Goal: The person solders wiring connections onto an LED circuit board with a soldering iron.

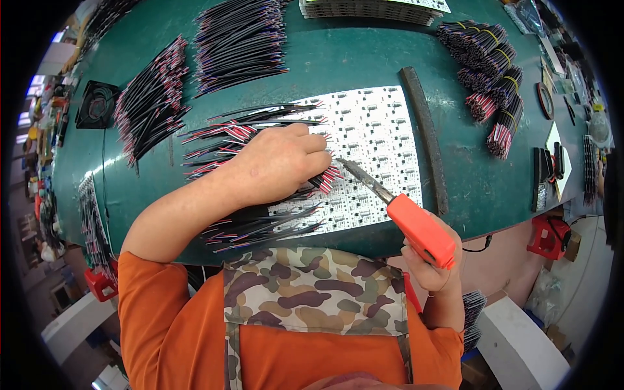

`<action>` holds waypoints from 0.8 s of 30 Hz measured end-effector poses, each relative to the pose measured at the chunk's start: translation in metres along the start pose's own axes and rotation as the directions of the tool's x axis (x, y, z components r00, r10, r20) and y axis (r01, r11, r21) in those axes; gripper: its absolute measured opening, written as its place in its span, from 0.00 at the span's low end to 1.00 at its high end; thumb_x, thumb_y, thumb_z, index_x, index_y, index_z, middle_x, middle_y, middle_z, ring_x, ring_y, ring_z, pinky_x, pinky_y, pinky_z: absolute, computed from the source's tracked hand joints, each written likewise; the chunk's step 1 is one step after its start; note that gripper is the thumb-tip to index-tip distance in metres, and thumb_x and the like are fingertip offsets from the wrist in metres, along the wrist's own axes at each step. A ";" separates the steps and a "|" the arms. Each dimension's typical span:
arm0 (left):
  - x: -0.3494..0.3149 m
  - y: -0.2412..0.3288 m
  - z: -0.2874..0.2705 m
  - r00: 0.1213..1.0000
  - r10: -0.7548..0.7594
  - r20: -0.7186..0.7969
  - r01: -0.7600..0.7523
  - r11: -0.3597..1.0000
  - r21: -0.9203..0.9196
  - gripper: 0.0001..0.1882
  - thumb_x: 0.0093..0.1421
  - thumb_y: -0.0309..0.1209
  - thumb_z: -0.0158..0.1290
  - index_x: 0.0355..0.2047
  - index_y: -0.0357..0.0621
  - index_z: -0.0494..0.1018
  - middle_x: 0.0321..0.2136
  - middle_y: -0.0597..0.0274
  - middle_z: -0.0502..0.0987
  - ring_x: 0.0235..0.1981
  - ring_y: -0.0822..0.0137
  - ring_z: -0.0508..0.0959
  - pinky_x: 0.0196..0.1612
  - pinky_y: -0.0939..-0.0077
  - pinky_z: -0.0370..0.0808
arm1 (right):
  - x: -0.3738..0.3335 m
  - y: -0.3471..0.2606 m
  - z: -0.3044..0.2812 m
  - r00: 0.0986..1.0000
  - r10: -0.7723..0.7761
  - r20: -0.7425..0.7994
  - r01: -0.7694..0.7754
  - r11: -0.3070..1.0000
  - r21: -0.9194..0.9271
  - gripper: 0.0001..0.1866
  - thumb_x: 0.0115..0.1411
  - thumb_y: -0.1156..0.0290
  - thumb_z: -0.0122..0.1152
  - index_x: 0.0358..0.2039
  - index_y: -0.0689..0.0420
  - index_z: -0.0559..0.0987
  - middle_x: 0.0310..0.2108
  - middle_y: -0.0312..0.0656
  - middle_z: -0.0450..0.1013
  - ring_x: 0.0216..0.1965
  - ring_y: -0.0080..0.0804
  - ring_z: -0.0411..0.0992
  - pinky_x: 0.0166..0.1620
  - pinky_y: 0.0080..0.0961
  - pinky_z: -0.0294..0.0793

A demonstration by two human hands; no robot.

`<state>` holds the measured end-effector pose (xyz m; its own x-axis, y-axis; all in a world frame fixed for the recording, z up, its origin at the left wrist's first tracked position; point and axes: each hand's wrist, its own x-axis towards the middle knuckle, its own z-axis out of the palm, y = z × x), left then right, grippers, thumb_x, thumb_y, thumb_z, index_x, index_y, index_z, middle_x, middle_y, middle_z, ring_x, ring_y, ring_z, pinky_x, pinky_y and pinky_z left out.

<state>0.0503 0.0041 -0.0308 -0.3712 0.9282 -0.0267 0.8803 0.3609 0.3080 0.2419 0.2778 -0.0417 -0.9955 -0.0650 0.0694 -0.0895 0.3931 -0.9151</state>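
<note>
A white circuit board panel [383, 143], covered in rows of small dark parts, lies on the green table in front of me. My left hand [286, 159] is over its left part, fingers curled round black wires [318, 181] whose red and white ends stick out beside the fingertips. More black wires [224, 133] lie under and around that hand, across the panel's left edge. A red soldering gun [422, 231] is gripped in my right hand [432, 266] at the near right corner. Its metal tip points at the panel, close to my left fingers.
Beyond the panel are heaps of black wires [240, 45] and a stack of white panels [374, 10]. Along the panel's right side lies a dark bar [424, 140]. Banded wire bundles [491, 71] are at far right, a black fan [97, 104] at left.
</note>
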 end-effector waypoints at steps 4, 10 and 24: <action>0.000 0.001 0.000 1.000 0.003 -0.003 -0.003 1.000 0.014 0.06 0.53 0.28 0.52 0.31 0.43 0.74 0.32 0.63 0.75 0.37 0.60 0.75 0.40 0.66 0.77 | -0.010 0.005 -0.002 1.000 0.014 -0.021 -0.011 0.990 0.143 0.20 0.49 0.77 0.65 0.44 0.67 0.78 0.42 0.50 0.78 0.36 0.40 0.78 0.41 0.30 0.76; 0.000 0.001 0.001 1.000 0.005 -0.006 -0.005 1.000 0.015 0.06 0.53 0.28 0.52 0.31 0.43 0.74 0.32 0.63 0.75 0.37 0.60 0.75 0.40 0.67 0.77 | -0.014 -0.008 0.008 0.956 0.247 -0.157 -0.143 0.864 0.482 0.24 0.58 0.74 0.61 0.54 0.69 0.72 0.45 0.50 0.77 0.41 0.36 0.77 0.47 0.33 0.76; -0.034 -0.011 -0.087 0.791 -0.311 -0.526 -0.107 0.778 -0.620 0.06 0.62 0.21 0.57 0.40 0.37 0.75 0.31 0.64 0.76 0.31 0.72 0.76 0.33 0.79 0.73 | -0.014 -0.001 0.025 0.915 0.369 -0.164 -0.102 0.604 0.791 0.28 0.61 0.71 0.55 0.60 0.69 0.64 0.49 0.53 0.75 0.52 0.45 0.73 0.60 0.48 0.69</action>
<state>0.0275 -0.0394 0.0498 -0.7231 0.5744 0.3836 0.5409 0.1254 0.8317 0.2571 0.2558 -0.0520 -0.9489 0.2358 -0.2096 0.0734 -0.4812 -0.8735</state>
